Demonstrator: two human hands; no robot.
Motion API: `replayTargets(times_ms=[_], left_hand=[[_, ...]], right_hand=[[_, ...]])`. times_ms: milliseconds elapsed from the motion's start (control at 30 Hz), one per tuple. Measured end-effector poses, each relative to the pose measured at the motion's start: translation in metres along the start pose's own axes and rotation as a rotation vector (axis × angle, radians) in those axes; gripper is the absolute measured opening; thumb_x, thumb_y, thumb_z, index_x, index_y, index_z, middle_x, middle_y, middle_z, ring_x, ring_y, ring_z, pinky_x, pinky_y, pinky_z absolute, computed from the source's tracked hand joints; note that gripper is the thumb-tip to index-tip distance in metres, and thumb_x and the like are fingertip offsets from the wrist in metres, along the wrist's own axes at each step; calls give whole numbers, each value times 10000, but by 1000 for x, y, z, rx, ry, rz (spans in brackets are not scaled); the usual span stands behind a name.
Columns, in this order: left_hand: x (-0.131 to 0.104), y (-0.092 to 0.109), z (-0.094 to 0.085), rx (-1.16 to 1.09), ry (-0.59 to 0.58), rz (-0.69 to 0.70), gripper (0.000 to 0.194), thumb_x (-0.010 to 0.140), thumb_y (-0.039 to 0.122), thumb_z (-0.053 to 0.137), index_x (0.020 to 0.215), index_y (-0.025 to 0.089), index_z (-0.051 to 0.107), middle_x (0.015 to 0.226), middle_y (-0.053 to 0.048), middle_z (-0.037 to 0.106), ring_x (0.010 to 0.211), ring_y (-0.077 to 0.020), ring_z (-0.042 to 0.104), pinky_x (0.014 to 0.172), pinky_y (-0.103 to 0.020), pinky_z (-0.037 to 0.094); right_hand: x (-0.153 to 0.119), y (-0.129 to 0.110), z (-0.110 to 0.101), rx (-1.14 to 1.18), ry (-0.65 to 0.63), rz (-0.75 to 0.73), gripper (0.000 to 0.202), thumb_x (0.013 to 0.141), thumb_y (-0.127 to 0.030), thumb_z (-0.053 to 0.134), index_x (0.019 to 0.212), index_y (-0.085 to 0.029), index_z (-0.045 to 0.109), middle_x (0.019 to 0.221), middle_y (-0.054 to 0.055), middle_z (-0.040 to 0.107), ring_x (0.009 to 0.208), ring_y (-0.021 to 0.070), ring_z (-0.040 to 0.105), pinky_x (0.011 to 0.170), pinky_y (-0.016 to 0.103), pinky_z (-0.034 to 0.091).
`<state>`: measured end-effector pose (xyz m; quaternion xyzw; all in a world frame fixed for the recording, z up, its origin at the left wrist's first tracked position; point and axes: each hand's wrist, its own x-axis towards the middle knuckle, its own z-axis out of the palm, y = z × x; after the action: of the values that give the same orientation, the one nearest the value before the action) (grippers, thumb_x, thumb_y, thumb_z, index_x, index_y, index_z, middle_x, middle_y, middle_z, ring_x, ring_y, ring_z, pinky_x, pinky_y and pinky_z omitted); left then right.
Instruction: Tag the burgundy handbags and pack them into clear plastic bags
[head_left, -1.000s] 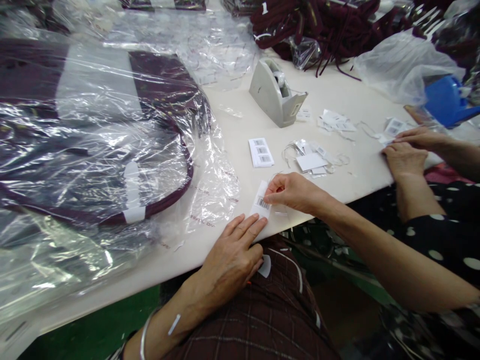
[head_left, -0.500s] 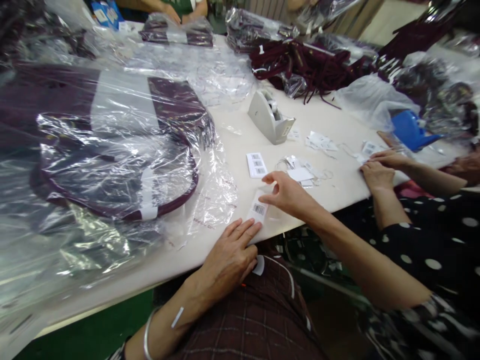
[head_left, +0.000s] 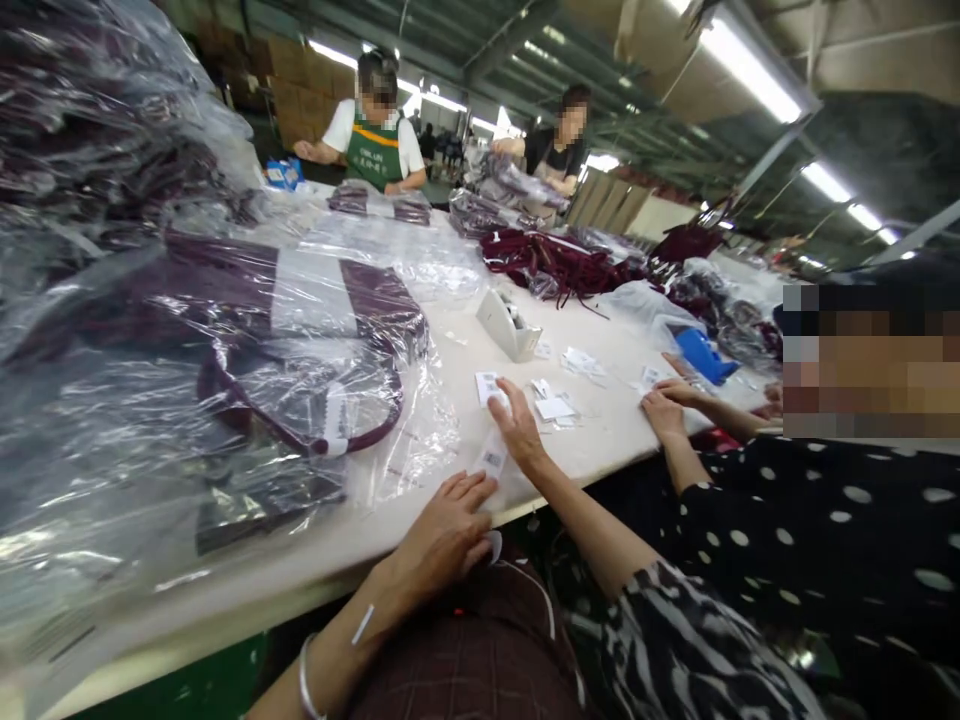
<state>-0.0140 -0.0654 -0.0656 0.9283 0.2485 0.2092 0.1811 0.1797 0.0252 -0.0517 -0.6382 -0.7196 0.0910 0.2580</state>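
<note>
L hand (head_left: 448, 522) flat w/ fingertips at barcode tag (head_left: 493, 459), R hand (head_left: 519, 432) (fingers parted) at label sheet (head_left: 486, 386).

Table (head_left: 611, 440): barcode label (head_left: 493, 460), tags (head_left: 555, 405), tape dispenser (head_left: 501, 325), bagged goods (head_left: 386, 300).

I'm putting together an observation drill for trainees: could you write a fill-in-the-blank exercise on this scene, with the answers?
1. The person's left hand lies at the near end of a white paper label printed with a black ____.
2. In the picture, the blue plastic item lies to the ____ of the pale grey, wedge-shaped tape dispenser.
3. The nearest co-worker's black fabric garment is patterned with white ____.

Missing words: barcode; right; dots
</note>
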Motion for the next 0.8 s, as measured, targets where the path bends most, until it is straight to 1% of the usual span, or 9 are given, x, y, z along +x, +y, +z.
replayTargets(times_ms=[67,133,200,300,367,467,567,667,800], left_hand=[[-1,-1,0,-7,31,25,126,813,256,714,901,166,706,1441,-113,511,1377,-318,408,1157,-490,316],[-2,-2,2,-25,74,37,100,814,243,711,878,167,697,1394,-111,541,1362,-306,422,1159,-479,323],[-3,-2,4,-55,119,36,54,824,222,693,845,173,684,1317,-102,580,1317,-285,465,1157,-468,332],[-4,-3,6,-108,156,33,23,834,203,670,823,183,669,1256,-94,603,1267,-272,500,1148,-467,343],[-4,-4,6,-159,166,24,33,836,185,651,862,188,670,1246,-95,608,1254,-268,509,1131,-457,363],[-6,-5,3,-280,184,-25,167,838,123,579,958,196,669,1270,-98,598,1227,-243,533,1080,-407,416],[-7,-6,-3,-467,225,-107,188,828,107,515,894,195,668,1265,-89,603,1164,-215,576,1013,-341,449],[-6,-8,-9,-693,293,-253,168,841,191,500,865,185,667,1041,-71,679,955,-194,641,863,-294,486],[-5,-8,-15,-965,312,-426,195,825,274,521,938,167,639,779,-19,670,690,-159,619,645,-245,459]], right_hand=[[-3,4,-16,-55,-89,-10,434,975,-317,422,1374,-166,505,1382,146,544,1302,239,470,1097,418,346],[-7,6,-27,-110,-214,-61,355,869,-264,601,1212,-180,639,1214,116,653,1164,241,564,1035,386,396],[-9,4,-35,-149,-300,-86,299,777,-213,688,1074,-185,704,1117,93,691,1076,233,603,981,346,421],[-9,0,-43,-226,-375,-62,241,745,-110,648,962,-172,731,1052,94,704,976,215,634,894,302,432],[-10,-2,-48,-278,-392,-19,250,738,-52,593,916,-156,736,1012,109,707,924,215,645,834,291,430],[-15,-1,-53,-326,-380,49,252,773,-54,545,913,-146,733,1000,130,710,936,230,645,798,295,413],[-22,4,-55,-324,-366,115,196,797,-107,564,904,-157,721,944,115,721,906,229,646,764,292,401],[-27,13,-57,-282,-356,165,129,801,-133,586,863,-165,695,930,100,716,897,222,632,758,291,388],[-26,33,-65,-159,-300,240,82,810,-119,576,836,-166,637,904,83,697,877,200,606,757,285,383]])
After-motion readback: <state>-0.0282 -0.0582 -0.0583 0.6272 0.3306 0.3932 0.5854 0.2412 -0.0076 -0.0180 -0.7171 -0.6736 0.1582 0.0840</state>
